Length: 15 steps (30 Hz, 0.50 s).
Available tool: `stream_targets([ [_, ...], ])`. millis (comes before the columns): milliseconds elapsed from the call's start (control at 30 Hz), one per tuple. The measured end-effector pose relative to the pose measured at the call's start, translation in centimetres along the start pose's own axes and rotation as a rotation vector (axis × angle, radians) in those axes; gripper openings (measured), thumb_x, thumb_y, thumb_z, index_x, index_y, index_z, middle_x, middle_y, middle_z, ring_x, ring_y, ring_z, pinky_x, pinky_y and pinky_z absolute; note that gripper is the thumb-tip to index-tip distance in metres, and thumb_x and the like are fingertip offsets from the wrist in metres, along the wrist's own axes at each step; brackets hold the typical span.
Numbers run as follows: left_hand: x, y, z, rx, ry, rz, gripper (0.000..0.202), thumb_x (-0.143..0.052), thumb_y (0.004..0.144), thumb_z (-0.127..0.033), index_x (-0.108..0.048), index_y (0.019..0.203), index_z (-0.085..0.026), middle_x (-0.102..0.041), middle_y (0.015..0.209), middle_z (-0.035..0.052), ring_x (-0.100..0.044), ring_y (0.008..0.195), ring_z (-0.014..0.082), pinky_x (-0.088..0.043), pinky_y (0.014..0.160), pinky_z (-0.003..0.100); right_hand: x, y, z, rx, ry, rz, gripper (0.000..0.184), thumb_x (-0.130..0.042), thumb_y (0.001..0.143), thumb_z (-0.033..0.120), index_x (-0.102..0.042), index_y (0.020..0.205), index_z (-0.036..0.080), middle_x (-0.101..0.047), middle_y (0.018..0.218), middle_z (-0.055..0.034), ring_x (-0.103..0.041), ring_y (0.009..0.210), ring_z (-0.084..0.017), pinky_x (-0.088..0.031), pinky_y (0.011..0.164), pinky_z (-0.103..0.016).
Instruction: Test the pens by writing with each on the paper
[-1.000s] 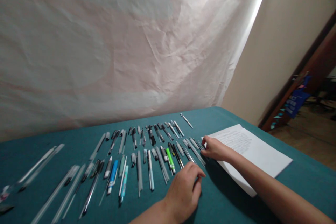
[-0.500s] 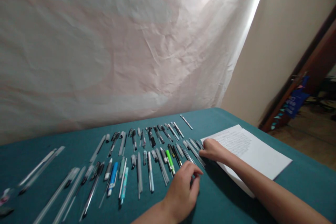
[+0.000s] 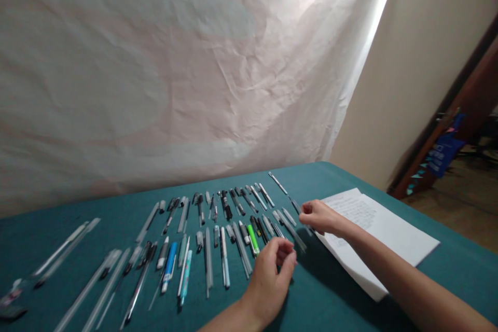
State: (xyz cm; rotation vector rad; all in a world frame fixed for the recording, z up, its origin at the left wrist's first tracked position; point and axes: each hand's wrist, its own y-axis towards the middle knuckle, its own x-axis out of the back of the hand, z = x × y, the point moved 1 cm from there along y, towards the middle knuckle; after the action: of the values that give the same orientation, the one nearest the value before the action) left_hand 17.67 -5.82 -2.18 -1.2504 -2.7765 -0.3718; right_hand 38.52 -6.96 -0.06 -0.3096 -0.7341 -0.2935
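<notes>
My right hand (image 3: 319,216) is pinched on a slim pen (image 3: 294,204) just above the table, at the left edge of the written sheets. The pen slants, its dark end sticking out up-left past the fingers and its middle hidden by them. My left hand (image 3: 273,275) hovers near the front with fingers curled and thumb tip close to the fingertips; nothing shows in it. Close to it lie a bright green pen (image 3: 252,240) and a clear pen barrel (image 3: 241,251). A white pen (image 3: 277,183) rests alone beyond my right hand.
Rows of pens, caps and clear barrels cover the green tablecloth (image 3: 307,290), including a blue pen (image 3: 168,265) and a turquoise pen (image 3: 185,277). White paper sheets (image 3: 404,233) lie at right. A pale hanging sheet (image 3: 194,72) backs the table; a door (image 3: 455,109) stands far right.
My right hand has lifted slightly away from the row with the pen, whose end now shows beyond the fingers. My left hand stays near its place, thumb nearer the fingertips.
</notes>
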Motion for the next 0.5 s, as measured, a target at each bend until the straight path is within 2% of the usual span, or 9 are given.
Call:
stream_targets([
  [100,-0.3,0.2,0.4,0.065,-0.188,-0.052,0.034,-0.050,0.084,-0.027,-0.040,0.114,-0.016,-0.056,0.101,0.0092,-0.057,0.090,0.0162,-0.044,0.081,0.031,-1.1,-1.3,2.0,0.114,0.254,0.081,0.003,-0.042,0.064,0.021,-0.042,0.063,0.019,-0.042,0.047,0.0073,-0.039,0.033,-0.006,-0.031,0.034,-0.016],
  [167,-0.4,0.4,0.6,0.079,-0.270,-0.070,0.043,-0.053,0.082,-0.025,-0.034,0.119,-0.017,-0.056,0.104,0.0105,-0.057,0.094,0.0168,-0.044,0.083,0.032,-2.4,-2.2,3.1,0.175,0.319,0.100,0.002,-0.043,0.065,0.020,-0.041,0.064,0.019,-0.042,0.048,0.0077,-0.040,0.035,-0.006,-0.032,0.035,-0.016],
  [267,-0.6,0.5,1.1,0.066,-0.298,-0.090,0.045,-0.057,0.080,-0.023,-0.034,0.119,-0.017,-0.057,0.104,0.0108,-0.058,0.093,0.0174,-0.045,0.083,0.032,-4.1,-3.2,4.0,0.292,0.304,0.003,0.003,-0.045,0.065,0.017,-0.042,0.064,0.018,-0.043,0.052,0.0065,-0.044,0.045,-0.007,-0.034,0.042,-0.016],
  [367,-0.5,0.6,1.4,0.022,-0.296,-0.135,0.041,-0.058,0.078,-0.022,-0.039,0.114,-0.017,-0.058,0.106,0.0111,-0.058,0.093,0.0181,-0.045,0.084,0.033,-5.0,-3.8,4.3,0.389,0.252,-0.114,0.003,-0.046,0.067,0.016,-0.044,0.064,0.017,-0.043,0.055,0.0052,-0.042,0.053,-0.008,-0.033,0.048,-0.017],
  [500,-0.2,0.8,1.1,-0.012,-0.322,-0.170,0.033,-0.057,0.079,-0.025,-0.042,0.108,-0.018,-0.058,0.104,0.0093,-0.058,0.093,0.0178,-0.045,0.086,0.034,-5.2,-4.2,4.5,0.403,0.284,-0.117,0.003,-0.045,0.067,0.014,-0.046,0.067,0.017,-0.041,0.056,0.0054,-0.039,0.053,-0.008,-0.031,0.048,-0.018],
])
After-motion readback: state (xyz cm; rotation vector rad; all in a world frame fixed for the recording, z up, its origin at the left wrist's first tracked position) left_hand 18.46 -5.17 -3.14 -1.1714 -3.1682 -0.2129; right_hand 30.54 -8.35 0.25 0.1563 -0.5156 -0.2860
